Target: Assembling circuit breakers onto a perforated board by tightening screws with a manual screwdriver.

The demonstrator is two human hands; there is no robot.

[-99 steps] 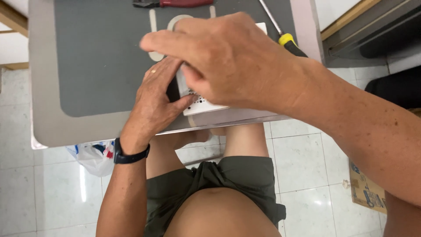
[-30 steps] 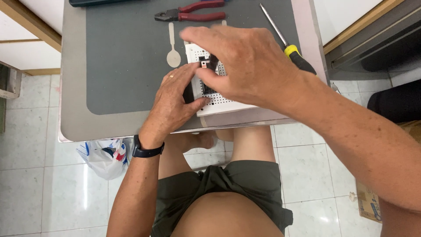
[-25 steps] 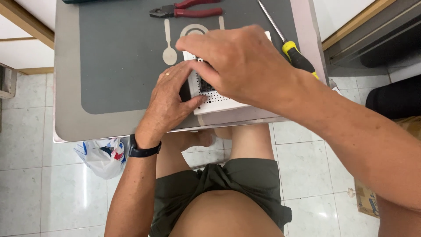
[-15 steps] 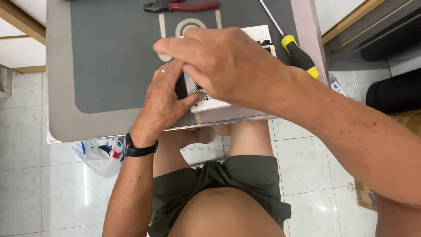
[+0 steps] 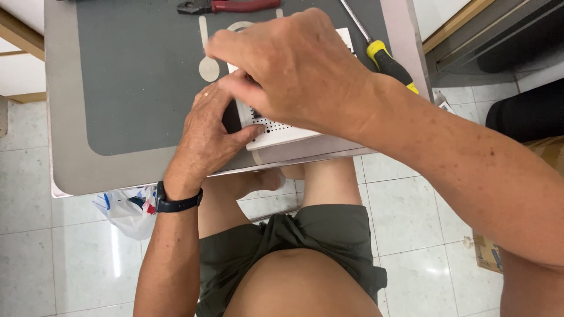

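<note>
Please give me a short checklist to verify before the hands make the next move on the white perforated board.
1. Left hand steadies the white perforated board: ok.
2. Right hand rests over the board: ok.
3. Board lies fully on the table: ok, but close to the near edge.
4. Part under the right fingers seated: cannot tell, hidden.
5. Screwdriver near: ok.
6. Red pliers near: ok.

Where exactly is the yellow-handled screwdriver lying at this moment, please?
In the head view, the screwdriver lies diagonally on the grey table near its right edge, just beyond the right hand and right of the white perforated device.
</note>
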